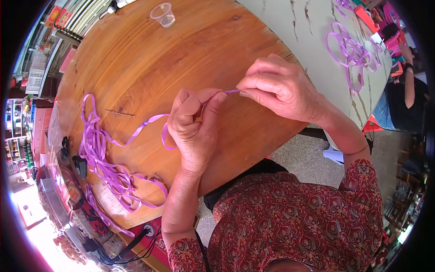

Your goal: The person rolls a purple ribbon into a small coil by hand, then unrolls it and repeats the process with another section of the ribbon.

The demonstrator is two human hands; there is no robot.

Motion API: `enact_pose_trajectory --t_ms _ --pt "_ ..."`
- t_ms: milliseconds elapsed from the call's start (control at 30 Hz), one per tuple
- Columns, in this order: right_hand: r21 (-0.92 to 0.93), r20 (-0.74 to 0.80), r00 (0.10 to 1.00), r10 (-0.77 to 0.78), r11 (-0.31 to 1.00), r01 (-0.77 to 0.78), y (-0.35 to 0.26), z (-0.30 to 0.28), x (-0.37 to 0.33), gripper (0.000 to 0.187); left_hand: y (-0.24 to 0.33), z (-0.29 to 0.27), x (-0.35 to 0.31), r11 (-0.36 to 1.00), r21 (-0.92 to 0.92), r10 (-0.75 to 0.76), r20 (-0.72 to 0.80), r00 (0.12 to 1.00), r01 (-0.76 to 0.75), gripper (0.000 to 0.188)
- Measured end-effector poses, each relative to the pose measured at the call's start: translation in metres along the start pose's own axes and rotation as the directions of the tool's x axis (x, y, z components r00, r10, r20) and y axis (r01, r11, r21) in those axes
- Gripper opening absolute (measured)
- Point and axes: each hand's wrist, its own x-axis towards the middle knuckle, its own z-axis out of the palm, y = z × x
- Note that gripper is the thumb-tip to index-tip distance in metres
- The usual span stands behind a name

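Observation:
A purple ribbon (232, 91) runs in a short taut length between my two hands, above the wooden table. My left hand (195, 124) pinches it between thumb and forefinger, the other fingers curled in. To the right, my right hand (283, 86) grips the ribbon's other side with its fingertips. From my left hand the ribbon loops down and trails leftward, with small knots along it, to a tangled ribbon pile (97, 152) on the table's left side. Near that pile lies a thin, dark metal piece (119, 113) with a short crossbar.
A clear plastic cup (163, 15) lies at the far side of the wooden table (181, 59). A pale table (299, 27) adjoins on the right, with another purple ribbon heap (355, 54). Beyond it is another person (408, 102). Cables (140, 242) and a black clip-like item (80, 167) are at the left edge.

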Motion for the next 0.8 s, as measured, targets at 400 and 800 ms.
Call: enact_pose_trajectory --t_ms 400,800 --pt "0.759 0.415 0.866 0.279 0.418 -0.498 -0.007 -0.006 0.003 0.008 0.000 0.007 -0.002 0.735 -0.575 -0.328 0.161 0.931 0.359 0.012" --pt "0.752 0.093 0.955 0.282 0.608 -0.253 0.001 0.029 0.015 0.018 -0.002 0.012 -0.006 0.682 -0.678 -0.281 0.100 0.954 0.272 0.012"
